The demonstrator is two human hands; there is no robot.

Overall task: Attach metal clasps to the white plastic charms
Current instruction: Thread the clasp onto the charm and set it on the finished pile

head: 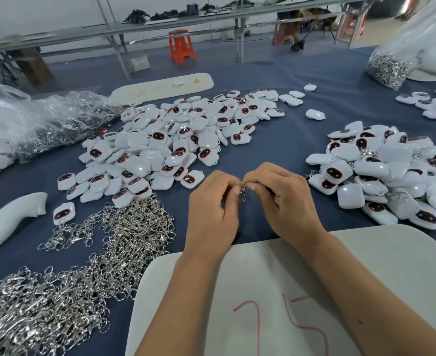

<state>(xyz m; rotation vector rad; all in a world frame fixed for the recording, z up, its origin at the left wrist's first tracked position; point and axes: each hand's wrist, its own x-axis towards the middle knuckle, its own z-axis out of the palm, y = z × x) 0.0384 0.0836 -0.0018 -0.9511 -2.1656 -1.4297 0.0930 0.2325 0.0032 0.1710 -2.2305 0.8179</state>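
Observation:
My left hand (211, 211) and my right hand (281, 201) meet above the blue cloth, and both pinch one small metal clasp (243, 191) between their fingertips. No charm shows in either hand. A big heap of white plastic charms (165, 145) with dark red-rimmed faces lies beyond my hands. A second heap of charms (386, 176), some with clasps showing, lies to the right. Loose metal clasps (78, 273) spread in a pile at the lower left.
A white board (366, 253) with red marks lies under my forearms. A white curved plastic piece (8, 219) lies at far left. Clear bags (44, 119) sit at left, and a bag of clasps (389, 65) at upper right. An orange stool (181, 46) stands behind.

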